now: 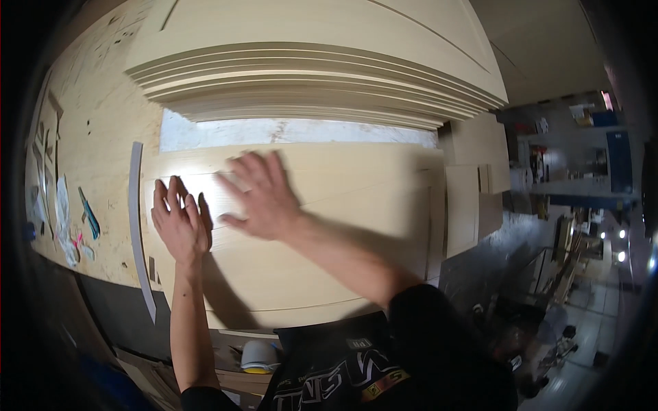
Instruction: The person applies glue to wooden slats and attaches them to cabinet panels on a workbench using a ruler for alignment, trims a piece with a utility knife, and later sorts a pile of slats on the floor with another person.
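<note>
A pale wooden panel (322, 267) with thin grooves near its edges lies flat in front of me. Toward its left end rests my left hand (181, 229), fingers stretched out and palm down on or just over the surface. My right hand (264, 195) reaches across from the right, fingers spread and slightly blurred; whether it touches the panel I cannot tell. Neither hand holds anything. A bright patch of reflected light shows on the panel between them. Along the panel's left end runs a long narrow grey strip (136, 219).
Beyond the panel stands a tall stack of similar panels (315, 75). Teal-handled pliers (90, 214) and crumpled plastic (66, 226) lie on the wooden bench (113, 157) at left. More boards (462, 212) stand at right. A grey-and-yellow object (260, 357) sits below the near edge.
</note>
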### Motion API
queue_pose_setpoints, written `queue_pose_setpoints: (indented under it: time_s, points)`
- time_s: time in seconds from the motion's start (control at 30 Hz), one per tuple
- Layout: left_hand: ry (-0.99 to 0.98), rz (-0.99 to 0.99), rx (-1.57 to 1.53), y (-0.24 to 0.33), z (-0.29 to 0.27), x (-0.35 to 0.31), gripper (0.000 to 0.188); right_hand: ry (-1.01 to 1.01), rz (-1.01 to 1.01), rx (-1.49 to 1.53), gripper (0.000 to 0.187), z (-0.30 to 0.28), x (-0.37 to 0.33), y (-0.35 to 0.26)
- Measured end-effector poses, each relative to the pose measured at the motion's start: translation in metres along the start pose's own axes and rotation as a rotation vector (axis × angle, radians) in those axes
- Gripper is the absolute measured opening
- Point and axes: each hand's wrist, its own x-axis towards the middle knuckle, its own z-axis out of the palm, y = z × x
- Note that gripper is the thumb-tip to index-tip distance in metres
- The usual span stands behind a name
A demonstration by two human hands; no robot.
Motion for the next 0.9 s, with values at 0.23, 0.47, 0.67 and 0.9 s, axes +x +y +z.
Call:
queue_pose_setpoints:
  time_s: [0.23,0.47,0.67,0.9]
  points:
    - [-0.047,-0.009,0.039,-0.020,0.012,-0.001,0.046,0.406,0.382,-0.261,0.053,-0.094,-0.127,0.245]
    - [-0.069,-0.119,-0.035,-0.001,0.013,-0.004,0.049,0.424,0.304,-0.280,0.046,-0.093,-0.143,0.279]
    - [-0.155,-0.159,-0.010,0.000,0.010,-0.004,0.058,0.311,0.314,-0.326,0.042,-0.086,-0.145,0.280]
    - [-0.103,-0.192,0.015,0.003,-0.006,-0.007,0.053,0.358,0.268,-0.390,0.043,-0.085,-0.147,0.278]
